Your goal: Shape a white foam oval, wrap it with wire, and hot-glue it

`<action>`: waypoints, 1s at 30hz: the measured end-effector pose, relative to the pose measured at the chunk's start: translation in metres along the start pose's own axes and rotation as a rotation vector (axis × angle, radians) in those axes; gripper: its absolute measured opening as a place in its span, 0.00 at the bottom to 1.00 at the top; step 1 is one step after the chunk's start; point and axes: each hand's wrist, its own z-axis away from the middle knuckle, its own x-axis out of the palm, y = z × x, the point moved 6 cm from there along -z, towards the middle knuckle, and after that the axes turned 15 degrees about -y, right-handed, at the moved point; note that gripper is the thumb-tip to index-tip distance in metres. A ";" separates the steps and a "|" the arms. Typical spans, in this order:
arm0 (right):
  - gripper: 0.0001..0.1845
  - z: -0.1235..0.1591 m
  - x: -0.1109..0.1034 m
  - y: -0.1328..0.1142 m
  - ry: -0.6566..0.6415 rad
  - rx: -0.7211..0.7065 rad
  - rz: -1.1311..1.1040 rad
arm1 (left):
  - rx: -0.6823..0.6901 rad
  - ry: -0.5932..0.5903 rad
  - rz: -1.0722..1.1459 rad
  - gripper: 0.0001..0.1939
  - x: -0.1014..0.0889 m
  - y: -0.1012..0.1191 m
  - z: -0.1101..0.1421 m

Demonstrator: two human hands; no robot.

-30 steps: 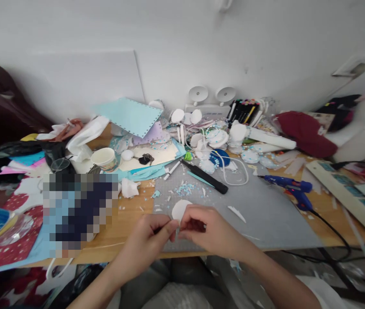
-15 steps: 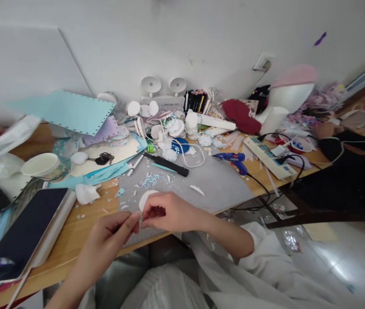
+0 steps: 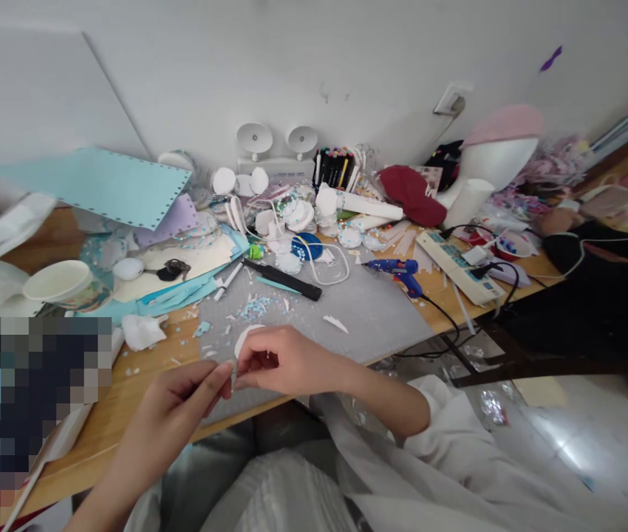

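My left hand [image 3: 184, 403] and my right hand [image 3: 289, 360] meet over the near edge of the grey mat [image 3: 380, 318]. Between the left thumb and forefinger is pinched a small, thin, pale strip [image 3: 234, 375]; its exact kind is too small to make out. The right fingertips are pinched together right beside it, and whatever they hold is hidden. A white disc [image 3: 245, 338] shows partly behind my right hand. Beyond the hands, small blue and white scraps [image 3: 256, 305] are scattered on the mat, near a black utility knife [image 3: 286, 281].
A blue glue gun [image 3: 397, 270] lies right, its cord running off the table, near a power strip [image 3: 461, 270]. A paper cup [image 3: 67, 284] and crumpled tissue [image 3: 143, 331] stand left. Craft pieces, markers [image 3: 333, 168] and a red cap [image 3: 411, 193] crowd the back.
The view has shifted slightly. Both hands stay together in a pinch, and the pale strip at the left fingertips shows more clearly now.
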 end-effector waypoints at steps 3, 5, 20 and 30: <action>0.06 0.000 0.001 0.005 0.013 0.048 0.015 | 0.013 0.014 0.010 0.25 0.000 0.001 -0.002; 0.06 0.000 0.002 0.008 0.023 0.088 0.022 | 0.030 0.025 0.027 0.25 0.001 0.002 -0.002; 0.05 -0.006 0.009 0.009 -0.009 0.156 0.048 | 0.126 0.056 0.020 0.21 0.000 0.001 0.005; 0.06 -0.009 0.005 0.007 -0.019 0.117 0.068 | 0.117 0.051 -0.063 0.23 -0.002 0.006 0.002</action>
